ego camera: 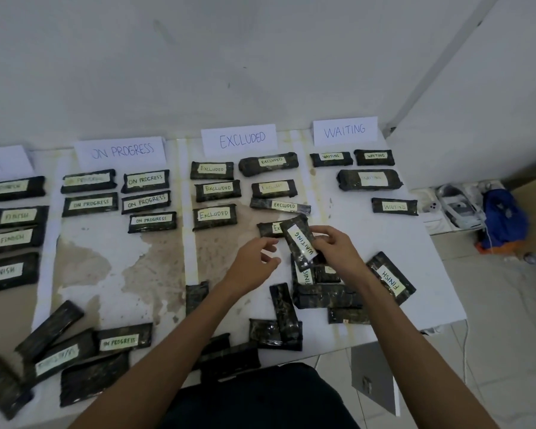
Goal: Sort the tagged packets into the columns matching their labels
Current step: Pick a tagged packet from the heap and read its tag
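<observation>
At the near edge of the desk [353, 224], on the left, several packets lay unsorted. One showed an ON PROGRESS tag [123, 340]. Others lay face down, so their tags could not be read. A little farther, on the right, there was a small heap of packets [325, 294], with a FINISH packet [390, 278] at its right side.

Just beyond this heap the right grip [338, 249] pinched the near end of the WAITING packet [300, 241]. It held the packet tag up and turned at an angle, apparently lifted. The far end of the packet covered part of an EXCLUDED packet [266, 228]. The left grip [252, 263] was released, its fingers loosely curled around nothing, just beside the packet on its left.

The step in hand seemed to be the carrying of this packet to its column. It hung over the near end of the EXCLUDED column, so it needed to go right and far.

At the far right stood the WAITING sign [345, 130], and under it four packets were laid. The nearest of them [394, 206] had bare desk at its left, which looked like a good place. To do the step well, the person should turn the packet until its tag reads the same way as its neighbours. The packet should then be laid flat and parallel to them, without pushing them. It should stay fully to the right of the stained line that divides the two columns.
</observation>
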The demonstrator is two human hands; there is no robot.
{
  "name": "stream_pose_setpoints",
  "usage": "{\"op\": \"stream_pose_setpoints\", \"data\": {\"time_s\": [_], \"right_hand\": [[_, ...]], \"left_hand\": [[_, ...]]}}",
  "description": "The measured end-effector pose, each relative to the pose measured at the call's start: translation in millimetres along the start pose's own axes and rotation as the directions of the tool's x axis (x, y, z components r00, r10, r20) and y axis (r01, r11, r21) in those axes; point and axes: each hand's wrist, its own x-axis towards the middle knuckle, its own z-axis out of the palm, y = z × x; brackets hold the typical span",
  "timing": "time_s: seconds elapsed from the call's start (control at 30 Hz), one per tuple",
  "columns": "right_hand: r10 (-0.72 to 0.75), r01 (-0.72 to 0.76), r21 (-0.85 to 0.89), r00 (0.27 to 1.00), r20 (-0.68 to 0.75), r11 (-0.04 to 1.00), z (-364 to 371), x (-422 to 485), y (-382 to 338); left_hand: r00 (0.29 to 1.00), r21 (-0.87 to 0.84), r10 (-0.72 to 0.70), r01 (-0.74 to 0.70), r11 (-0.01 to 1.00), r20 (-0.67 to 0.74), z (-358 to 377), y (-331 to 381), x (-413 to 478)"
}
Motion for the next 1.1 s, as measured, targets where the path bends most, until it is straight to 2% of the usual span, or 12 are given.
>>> {"op": "stream_pose_setpoints", "data": {"time_s": [0.1, 0.27, 0.37, 0.5, 0.67, 0.8, 0.97, 1.1], "right_hand": [[0.052, -0.057, 0.069, 0.997, 0.062, 0.996, 26.2, -10.4, -4.8], [0.117, -0.146, 0.220, 0.983, 0.140, 0.964, 70.2, -26.5, -4.7], [0.102, -0.135, 0.202, 0.981, 0.167, 0.970, 80.6, -29.2, -3.3], [0.050, -0.067, 0.094, 0.983, 0.176, 0.993, 74.0, -26.1, -2.6], [0.014, -0.014, 0.029, 1.000, 0.003, 0.999, 33.0, -17.6, 1.7], [-0.092, 0.053, -0.232, 0.982, -0.162, 0.971, -11.3, -7.4, 14.8], [-0.114, 0.001, -0.416, 0.962, -0.247, 0.909, -56.2, 8.8, 41.1], [-0.075, -0.065, -0.446, 0.954, -0.289, 0.892, -80.1, 20.7, 64.3]], "left_hand": [[0.999, 0.039, 0.025, -0.024, 0.999, -0.030, -0.2, 0.4, -7.9], [0.992, 0.286, 0.090, -0.060, 0.956, -0.092, -5.1, -16.2, -19.7], [0.988, 0.353, 0.111, -0.066, 0.933, -0.108, -13.3, -25.0, -23.5], [0.985, 0.375, 0.142, -0.096, 0.922, -0.096, -21.1, -25.7, -18.0], [0.980, 0.445, 0.197, -0.165, 0.880, -0.026, -19.4, 0.6, 12.5], [0.962, 0.495, 0.262, -0.265, 0.827, 0.077, -1.0, 29.6, 50.5], [0.944, 0.533, 0.295, -0.329, 0.779, 0.150, 39.4, 56.9, 103.3], [0.923, 0.573, 0.307, -0.384, 0.724, 0.231, 77.7, 67.1, 146.9]]}}
